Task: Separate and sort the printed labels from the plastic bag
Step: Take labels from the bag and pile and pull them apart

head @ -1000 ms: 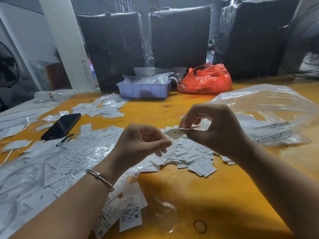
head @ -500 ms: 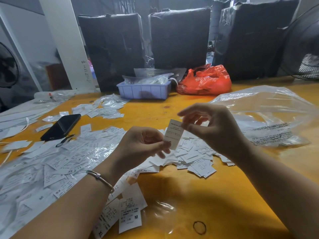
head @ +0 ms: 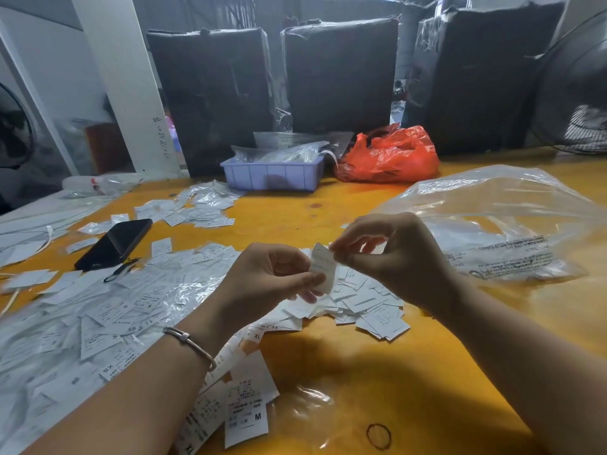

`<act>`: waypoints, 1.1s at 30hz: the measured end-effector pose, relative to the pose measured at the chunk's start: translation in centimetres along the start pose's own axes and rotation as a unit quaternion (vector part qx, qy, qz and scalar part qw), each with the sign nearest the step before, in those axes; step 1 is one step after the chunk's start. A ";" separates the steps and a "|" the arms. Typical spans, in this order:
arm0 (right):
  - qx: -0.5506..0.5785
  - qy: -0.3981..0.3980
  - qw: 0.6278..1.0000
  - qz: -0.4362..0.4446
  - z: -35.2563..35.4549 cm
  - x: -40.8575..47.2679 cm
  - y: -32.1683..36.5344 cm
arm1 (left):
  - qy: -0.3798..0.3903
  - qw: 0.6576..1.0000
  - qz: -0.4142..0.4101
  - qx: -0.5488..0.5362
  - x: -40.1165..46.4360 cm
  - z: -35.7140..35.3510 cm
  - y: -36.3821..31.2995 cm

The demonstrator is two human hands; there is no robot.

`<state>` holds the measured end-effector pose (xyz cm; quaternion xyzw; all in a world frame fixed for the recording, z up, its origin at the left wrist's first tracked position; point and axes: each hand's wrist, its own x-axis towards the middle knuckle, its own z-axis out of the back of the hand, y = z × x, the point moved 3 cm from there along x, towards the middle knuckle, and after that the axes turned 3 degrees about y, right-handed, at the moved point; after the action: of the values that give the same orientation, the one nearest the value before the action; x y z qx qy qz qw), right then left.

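A small white printed label (head: 323, 266) stands upright between both hands above the table. My left hand (head: 266, 284) pinches its lower edge between thumb and fingers. My right hand (head: 391, 254) pinches its upper right edge with fingertips. Under the hands lies a pile of white labels (head: 364, 300). A wide spread of labels mixed with clear film (head: 98, 310) covers the left of the yellow table (head: 410, 372). A label marked M (head: 246, 412) lies near the front. The large clear plastic bag (head: 499, 224) lies at the right, behind my right hand.
A black phone (head: 115, 243) lies at the left among labels. A purple tray (head: 272, 174) and a red plastic bag (head: 389, 156) stand at the back. Black wrapped boxes (head: 341, 73) line the far edge. A rubber band (head: 378, 436) lies near the front.
The label went from lying flat under my right hand to standing upright between both hands. My right hand's fingertips moved onto its top edge while my left hand kept hold below.
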<state>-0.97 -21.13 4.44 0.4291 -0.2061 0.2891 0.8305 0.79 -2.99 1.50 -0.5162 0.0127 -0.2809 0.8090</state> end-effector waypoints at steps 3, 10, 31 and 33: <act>0.014 -0.022 1.000 -0.011 0.3 0.1 -0.3 | 0.004 1.000 0.008 -0.002 0.0 0.1 0.1; 0.022 -0.002 0.999 -0.039 0.4 0.2 -0.9 | 0.009 1.000 0.007 -0.008 0.0 0.0 0.1; 0.003 0.090 0.996 -0.009 -1.4 -0.3 -0.5 | -0.008 1.000 0.008 -0.018 0.0 0.2 0.5; -0.002 0.086 0.996 -0.014 -1.4 -0.3 -0.7 | -0.007 1.000 0.009 -0.015 0.0 0.1 0.5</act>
<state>-0.56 -20.40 3.07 0.4038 -0.1282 0.3132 0.8500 1.10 -2.74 1.11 -0.5299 0.0160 -0.2699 0.8038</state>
